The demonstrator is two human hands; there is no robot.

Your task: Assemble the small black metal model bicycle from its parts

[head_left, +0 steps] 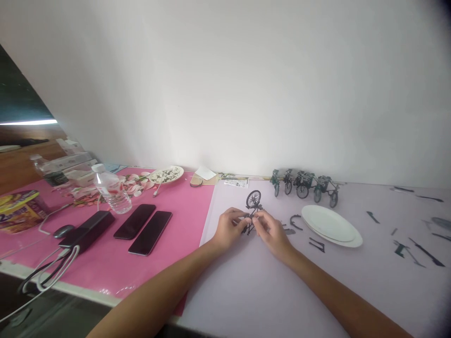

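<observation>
Between my hands, above the white tabletop, is a small model bicycle (253, 199), dark and partly built, with one spoked wheel pointing up and away from me. My left hand (230, 226) pinches its frame from the left. From the other side, my right hand (269, 228) closes its fingertips on the same frame. The fingers hide much of the bicycle's lower part. Just right of my right hand lie a curved black part (295, 222) and a U-shaped black part (317, 244).
Several finished model bicycles (303, 184) stand along the wall. White oval plates (331, 225) and scattered dark parts (400, 249) lie to the right. On the pink left side are two phones (151, 233), a water bottle (112, 190), a power strip (88, 229) and a plate of small pieces (166, 174).
</observation>
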